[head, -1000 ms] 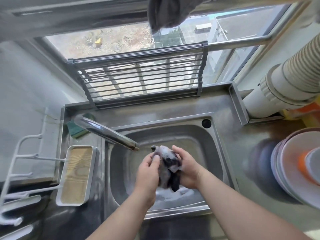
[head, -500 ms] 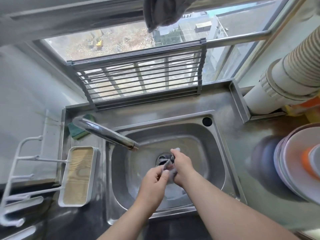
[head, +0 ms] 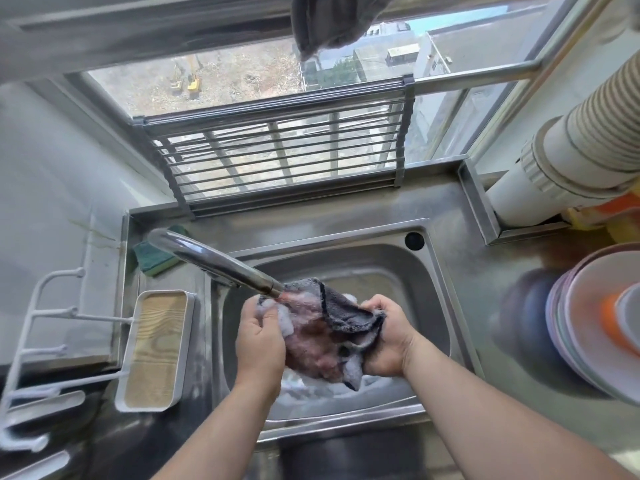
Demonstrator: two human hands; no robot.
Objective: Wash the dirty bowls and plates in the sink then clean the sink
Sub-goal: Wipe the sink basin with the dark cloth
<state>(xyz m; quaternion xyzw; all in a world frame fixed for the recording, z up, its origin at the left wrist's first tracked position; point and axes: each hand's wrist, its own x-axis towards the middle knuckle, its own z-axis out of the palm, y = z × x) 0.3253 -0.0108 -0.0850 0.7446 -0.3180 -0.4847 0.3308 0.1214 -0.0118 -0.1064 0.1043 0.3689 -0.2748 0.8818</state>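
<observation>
Both hands grip soapy cloth (head: 325, 334) over sink (head: 436, 306) centre: left hand (head: 259, 341) at 9 o'clock, right hand (head: 388, 337) at 3. Advice: knead under faucet (head: 214, 261) spout, then wring.

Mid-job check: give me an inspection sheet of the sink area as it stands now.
Surface: steel counter, wet sheen.
Job's things: sudsy cloth held over the sink, under the tap; stacked plates on the right.
Clutter: green sponge, white tray, white rack.
Hands: left hand and right hand both grip the cloth.
Cables: nothing seen.
Surroundings: window, folding rack, ribbed duct.
</observation>
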